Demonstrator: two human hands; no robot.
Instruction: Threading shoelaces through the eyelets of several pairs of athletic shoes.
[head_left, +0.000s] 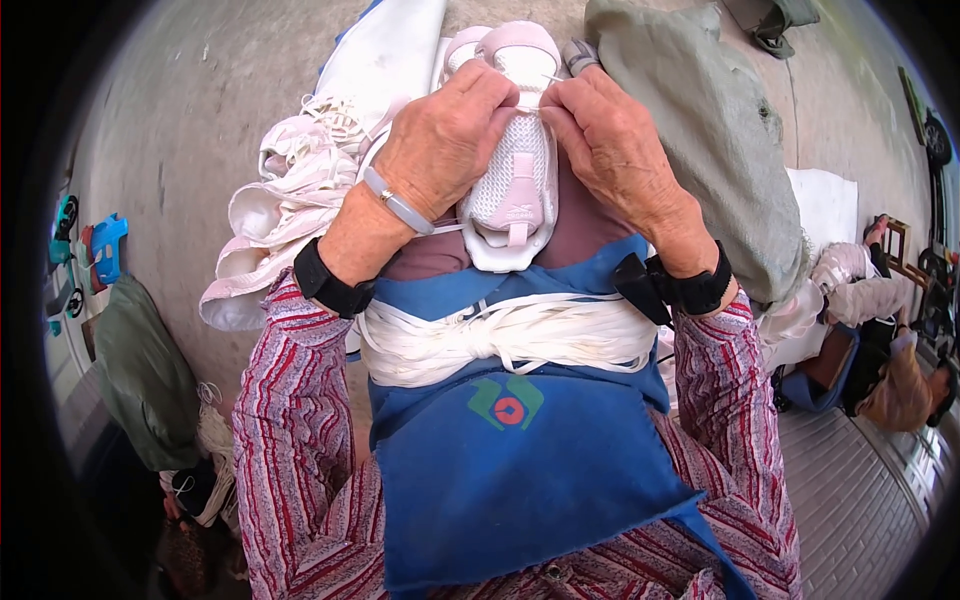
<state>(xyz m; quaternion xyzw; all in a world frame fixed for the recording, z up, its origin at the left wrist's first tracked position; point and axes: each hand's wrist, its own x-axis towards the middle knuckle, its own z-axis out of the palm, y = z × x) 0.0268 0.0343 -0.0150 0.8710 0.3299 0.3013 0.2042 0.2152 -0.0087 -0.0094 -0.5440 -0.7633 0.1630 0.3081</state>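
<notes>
A white mesh sneaker with pink trim [512, 185] lies in my lap, its pink pull tab toward me. My left hand [452, 135] is closed at the left side of its lacing area, thumb and fingers pinched on a thin white shoelace [530, 108]. Across from it, my right hand [608, 135] pinches the same lace at the shoe's other side. A short bit of lace sticks up by the right fingers. The fingertips partly hide the eyelets. Below the shoe, a thick bundle of white laces [500, 338] is tied across my blue apron [520, 480].
A stack of pink and white sneakers [285, 215] sits on my left, beside a white sheet [385, 65]. Grey-green cloth [700, 130] bulges on my right. Another person [900, 380] sits at the far right with more shoes; a blue stool [108, 248] stands far left.
</notes>
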